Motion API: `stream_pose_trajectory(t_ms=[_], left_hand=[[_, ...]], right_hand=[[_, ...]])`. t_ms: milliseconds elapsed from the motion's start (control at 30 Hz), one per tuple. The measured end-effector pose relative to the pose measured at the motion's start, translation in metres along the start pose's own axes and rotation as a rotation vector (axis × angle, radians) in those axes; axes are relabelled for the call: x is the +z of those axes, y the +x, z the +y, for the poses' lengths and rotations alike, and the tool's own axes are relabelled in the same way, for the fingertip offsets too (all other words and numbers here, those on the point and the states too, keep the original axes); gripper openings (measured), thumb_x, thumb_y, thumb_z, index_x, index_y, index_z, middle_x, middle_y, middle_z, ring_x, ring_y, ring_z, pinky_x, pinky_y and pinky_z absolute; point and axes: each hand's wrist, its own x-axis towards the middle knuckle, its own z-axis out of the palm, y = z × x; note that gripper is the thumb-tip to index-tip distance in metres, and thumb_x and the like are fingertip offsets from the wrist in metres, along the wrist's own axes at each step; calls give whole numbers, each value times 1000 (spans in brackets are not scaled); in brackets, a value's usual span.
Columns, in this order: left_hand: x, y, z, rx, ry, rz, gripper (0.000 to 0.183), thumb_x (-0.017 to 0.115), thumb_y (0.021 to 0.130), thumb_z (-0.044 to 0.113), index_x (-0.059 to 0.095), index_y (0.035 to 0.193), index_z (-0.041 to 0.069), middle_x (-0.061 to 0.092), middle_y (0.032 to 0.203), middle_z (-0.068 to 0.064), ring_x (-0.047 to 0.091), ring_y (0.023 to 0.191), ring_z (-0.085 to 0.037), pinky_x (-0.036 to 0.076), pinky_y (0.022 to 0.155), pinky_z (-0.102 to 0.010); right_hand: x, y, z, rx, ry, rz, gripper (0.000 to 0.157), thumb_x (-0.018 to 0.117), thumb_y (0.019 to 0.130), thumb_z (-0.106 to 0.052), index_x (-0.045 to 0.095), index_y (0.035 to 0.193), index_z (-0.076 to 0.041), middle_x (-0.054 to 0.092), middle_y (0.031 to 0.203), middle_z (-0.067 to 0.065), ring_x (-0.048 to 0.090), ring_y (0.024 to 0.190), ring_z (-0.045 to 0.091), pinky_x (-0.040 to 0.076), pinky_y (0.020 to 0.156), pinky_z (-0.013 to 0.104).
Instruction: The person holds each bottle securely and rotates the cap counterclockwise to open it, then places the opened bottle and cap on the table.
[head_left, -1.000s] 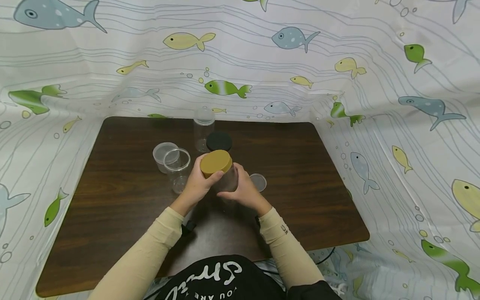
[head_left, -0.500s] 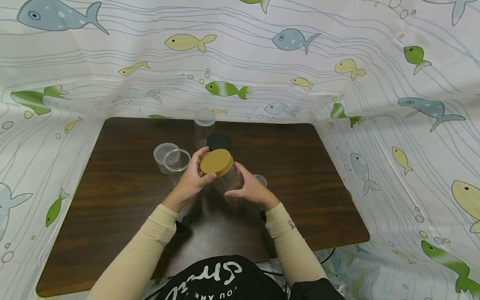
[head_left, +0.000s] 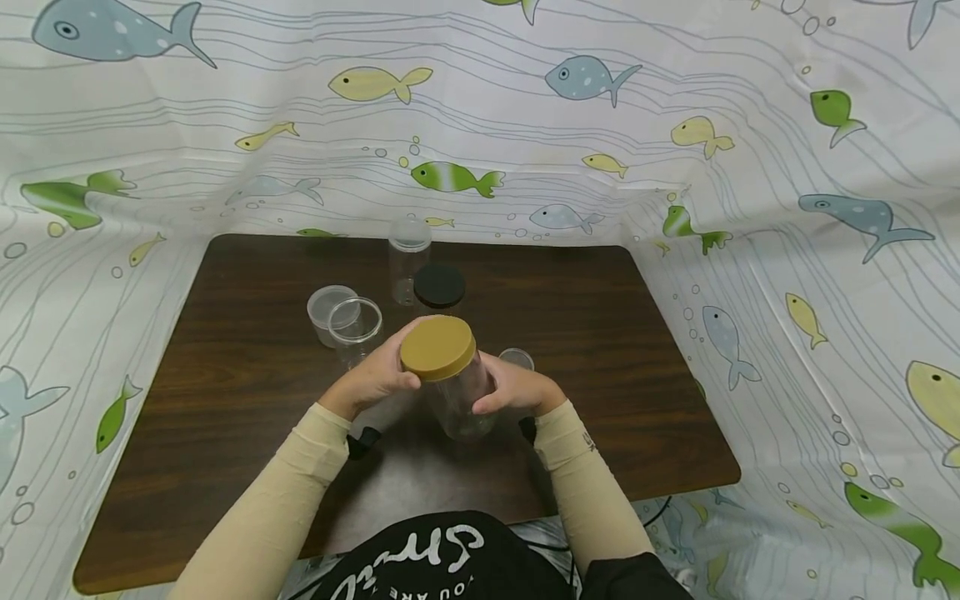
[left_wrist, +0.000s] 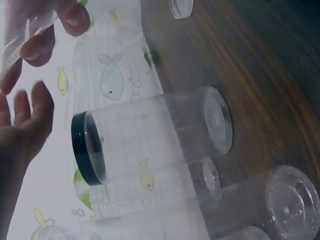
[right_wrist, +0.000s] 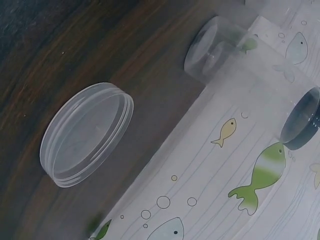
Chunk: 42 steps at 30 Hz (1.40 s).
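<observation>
Site: a small enclosed booth, screened off on the sides you can see. Your table (head_left: 225,400) has a dark wood-grain top with rounded corners. White sheeting (head_left: 495,121), printed with blue, green and yellow fish, rises behind it and along both sides, creased where it turns; cloth or plastic, you cannot tell. The same print shows below the table's right edge, near a thin dark cable (head_left: 660,512). Both your wrist views find the sheeting beyond the table too. Home, lab or workshop: undetermined; the sheeting fills your background.
</observation>
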Motion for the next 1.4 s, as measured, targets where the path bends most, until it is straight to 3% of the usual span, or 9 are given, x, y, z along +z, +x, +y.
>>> stream_pose_trajectory(t_ms=[167, 333, 467, 600, 767, 933, 1200, 1333, 1400], left_hand=[[4, -1, -2, -2, -5, 35, 102, 84, 79, 53, 33, 151, 2, 52, 136, -5, 51, 118, -19, 42, 102, -30], [10, 0, -4, -15, 36, 165, 102, 84, 81, 51, 30, 151, 0, 50, 136, -7, 50, 117, -19, 44, 98, -28], [15, 3, -6, -38, 42, 272, 102, 82, 82, 52, 27, 152, 2, 47, 136, -9, 50, 117, -20, 45, 96, -27], [17, 7, -7, -71, 24, 362, 90, 79, 89, 40, 26, 153, 6, 45, 137, -12, 50, 118, -24, 46, 97, -27], [19, 11, -9, -161, 47, 489, 74, 71, 95, 17, 26, 153, 7, 44, 138, -13, 49, 121, -25, 43, 100, -28], [20, 13, -9, -224, 61, 560, 72, 68, 95, 14, 26, 153, 6, 43, 140, -14, 48, 123, -24, 40, 104, -33], [19, 9, -2, -215, -27, 532, 77, 68, 94, 11, 21, 155, 9, 39, 142, -12, 45, 126, -23, 38, 105, -32], [12, 5, 1, -166, -67, 447, 91, 78, 91, 24, 18, 159, 15, 34, 146, -10, 43, 127, -23, 41, 101, -27], [7, 3, 3, -120, -87, 387, 102, 83, 86, 36, 16, 160, 15, 31, 150, -10, 43, 128, -24, 43, 99, -25]], right_hand=[[2, 2, 1, 5, 7, 37, 109, 78, 82, -58, 17, 160, -13, 32, 157, 7, 32, 144, 22, 26, 120, 41], [1, 4, 1, 19, -35, 141, 94, 79, 87, -33, 19, 159, -18, 35, 154, 5, 38, 139, 23, 31, 117, 43], [3, 6, -1, 60, -120, 272, 95, 81, 87, -23, 19, 159, -20, 37, 152, 4, 42, 136, 22, 37, 112, 44], [8, 10, -3, 113, -261, 422, 101, 84, 84, -23, 18, 160, -17, 35, 155, 3, 42, 137, 19, 38, 111, 44], [18, 19, -2, 134, -549, 592, 100, 88, 79, -31, 28, 155, -7, 43, 147, 10, 45, 130, 26, 41, 107, 48], [26, 25, 0, 162, -747, 693, 99, 91, 76, -39, 35, 148, -1, 51, 137, 12, 48, 123, 31, 44, 103, 48], [24, 24, -3, 190, -645, 654, 103, 91, 77, -36, 30, 154, -4, 45, 147, 12, 43, 133, 29, 41, 108, 49], [19, 17, -9, 229, -474, 559, 105, 87, 81, -32, 22, 159, -6, 33, 159, 12, 35, 144, 28, 34, 114, 51], [16, 13, -11, 229, -368, 495, 107, 85, 83, -38, 18, 161, -10, 30, 161, 8, 34, 145, 24, 32, 116, 50]])
